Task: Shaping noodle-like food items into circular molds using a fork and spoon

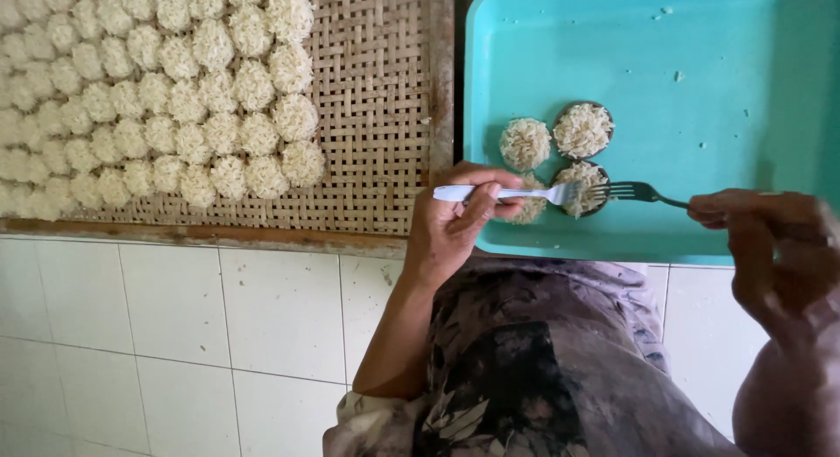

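Two forks point(560, 193) work four noodle nests point(583, 130) on one turquoise tray point(700, 116).

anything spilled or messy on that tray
Yes: small white crumbs lie scattered over the turquoise tray, away from the noodle nests. Nothing else stands out.

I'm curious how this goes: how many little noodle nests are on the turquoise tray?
4. On the tray: one bare nest, one in a round mould, one under the forks, and one partly hidden behind the left hand.
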